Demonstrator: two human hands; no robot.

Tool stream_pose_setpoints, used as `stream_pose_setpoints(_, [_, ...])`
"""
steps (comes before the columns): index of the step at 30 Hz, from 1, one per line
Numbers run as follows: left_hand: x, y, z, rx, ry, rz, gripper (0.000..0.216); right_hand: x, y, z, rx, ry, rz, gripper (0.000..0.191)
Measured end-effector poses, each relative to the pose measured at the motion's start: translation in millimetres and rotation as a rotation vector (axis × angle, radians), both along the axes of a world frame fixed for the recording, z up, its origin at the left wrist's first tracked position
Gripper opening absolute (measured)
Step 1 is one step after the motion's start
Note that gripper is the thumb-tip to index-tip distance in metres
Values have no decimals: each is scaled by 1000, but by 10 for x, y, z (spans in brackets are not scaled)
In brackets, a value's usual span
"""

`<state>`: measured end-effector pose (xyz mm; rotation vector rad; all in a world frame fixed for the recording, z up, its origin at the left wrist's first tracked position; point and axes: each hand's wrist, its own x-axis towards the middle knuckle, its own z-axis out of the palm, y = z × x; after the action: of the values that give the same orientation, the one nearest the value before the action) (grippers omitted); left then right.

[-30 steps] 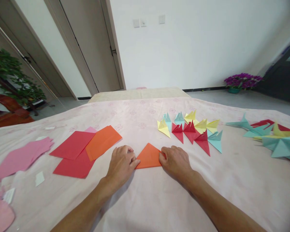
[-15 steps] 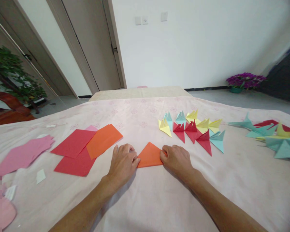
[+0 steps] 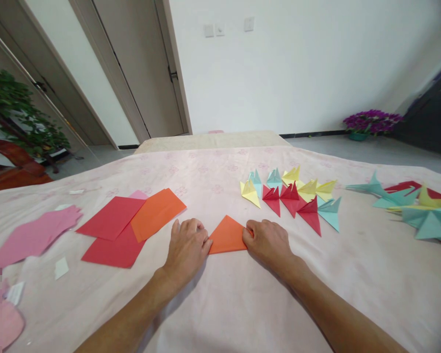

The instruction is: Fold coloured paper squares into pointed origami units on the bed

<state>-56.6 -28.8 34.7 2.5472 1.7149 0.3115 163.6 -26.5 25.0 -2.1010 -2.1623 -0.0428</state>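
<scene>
Pink floral cloth is spread over the surface (image 3: pixel 220 304). An orange paper triangle (image 3: pixel 228 235) is held flat on it at mid-front, its corners pressed by the curled left hand (image 3: pixel 187 247) and right hand (image 3: pixel 268 242). Folded paper shapes (image 3: pixel 290 196) are ranged just beyond.

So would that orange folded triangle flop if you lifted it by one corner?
Probably only a little: the orange triangle looks folded double, so stiffer than the loose sheets. It lies thin and flat, so likely very light. Pushed, it might slide on the pink cloth; the left hand and right hand touch its corners.
</scene>
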Motion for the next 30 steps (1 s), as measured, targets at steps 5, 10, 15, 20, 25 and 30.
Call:
stream_pose_setpoints(5, [44, -92, -70, 178, 45, 11, 10, -5, -17, 7, 13, -33, 2, 21])
stream_pose_setpoints(10, [74, -102, -129, 333, 67, -275, 29, -25, -28, 14, 30, -68, 7, 18])
stream_pose_setpoints(15, [85, -102, -123, 166, 212, -541, 30, -3, -17, -28, 95, -60, 21, 15])
stream_pose_setpoints(20, [188, -299, -146, 187, 345, -447, 46, 14, -21, -57, 165, -118, 79, 15])
stream_pose_setpoints(25, [308, -397, -148, 141, 381, -356, 47, -49, -96, -61, 58, -125, 143, 19])
stream_pose_setpoints(30, [337, -397, -145, 107, 347, -352, 47, -195, -235, -59, 59, -29, 122, 17])
